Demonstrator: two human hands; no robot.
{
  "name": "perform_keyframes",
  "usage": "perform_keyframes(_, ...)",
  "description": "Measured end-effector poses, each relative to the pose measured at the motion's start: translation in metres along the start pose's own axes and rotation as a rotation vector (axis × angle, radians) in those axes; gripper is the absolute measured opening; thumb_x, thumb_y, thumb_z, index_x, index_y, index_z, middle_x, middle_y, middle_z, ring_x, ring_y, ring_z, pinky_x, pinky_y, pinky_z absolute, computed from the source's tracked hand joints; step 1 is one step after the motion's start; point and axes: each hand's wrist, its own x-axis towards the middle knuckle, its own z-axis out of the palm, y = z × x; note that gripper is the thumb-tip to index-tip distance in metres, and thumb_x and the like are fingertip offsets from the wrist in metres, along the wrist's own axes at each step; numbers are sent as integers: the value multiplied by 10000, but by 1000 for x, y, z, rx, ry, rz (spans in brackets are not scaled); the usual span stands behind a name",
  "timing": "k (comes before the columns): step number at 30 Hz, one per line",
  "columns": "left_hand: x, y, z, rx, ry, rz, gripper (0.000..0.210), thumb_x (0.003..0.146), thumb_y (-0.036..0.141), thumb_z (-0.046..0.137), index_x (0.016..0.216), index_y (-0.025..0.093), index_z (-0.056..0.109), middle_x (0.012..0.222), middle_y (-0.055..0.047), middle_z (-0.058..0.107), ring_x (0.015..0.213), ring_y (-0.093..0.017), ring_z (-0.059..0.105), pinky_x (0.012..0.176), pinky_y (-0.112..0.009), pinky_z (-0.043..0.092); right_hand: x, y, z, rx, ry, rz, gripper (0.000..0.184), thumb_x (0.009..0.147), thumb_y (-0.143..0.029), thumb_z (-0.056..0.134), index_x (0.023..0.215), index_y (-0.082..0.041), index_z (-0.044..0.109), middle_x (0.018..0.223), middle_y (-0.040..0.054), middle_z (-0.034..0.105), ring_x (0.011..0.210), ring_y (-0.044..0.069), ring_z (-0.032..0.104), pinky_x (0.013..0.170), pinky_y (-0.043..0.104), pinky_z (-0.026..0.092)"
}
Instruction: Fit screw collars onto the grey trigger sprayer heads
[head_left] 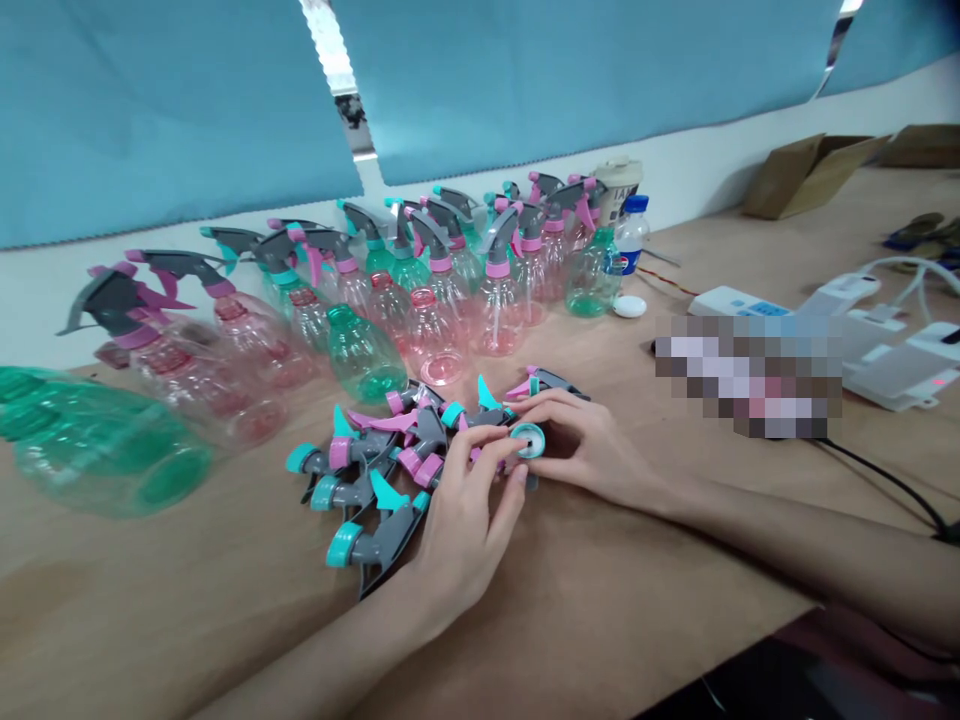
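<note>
A trigger spray head is held between my two hands, its teal collar (528,441) turned so that its open underside faces me. My right hand (581,440) grips the collar from the right with thumb and fingers. From the left, my left hand (476,500) is closed at the same collar, fingertips at its rim and opening. The rest of this spray head is mostly hidden. Just left of my hands lies a heap of loose grey spray heads with teal collars (343,545) and pink collars (341,451).
Behind the heap stand several clear pink bottles (501,315) and green bottles (366,355), many with spray heads on. One green bottle (112,440) lies at the left. A Pepsi bottle (631,238), a paper cup (619,180), power strips (900,355) and cardboard boxes (806,175) are to the right.
</note>
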Motion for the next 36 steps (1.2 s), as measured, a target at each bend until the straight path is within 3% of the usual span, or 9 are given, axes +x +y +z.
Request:
perform_keyframes(14,-3,-2,3,58,12,44,223,930,184,448,1136,227,525,1139,-72,458,954,-172,553,824,-358,508,0,4,1,-23,13,-8,204,742,-249,719,923,-207,637,914,28,688,960,192,599,854,347,482)
perform_keyframes(36,-3,0,3,112,-24,49,246,898,165,473,1139,215,461,1098,-61,465,907,-166,551,783,-328,502,0,2,2,14,10,30,256,721,-345,739,918,-205,652,923,36,697,909,198,618,804,347,489)
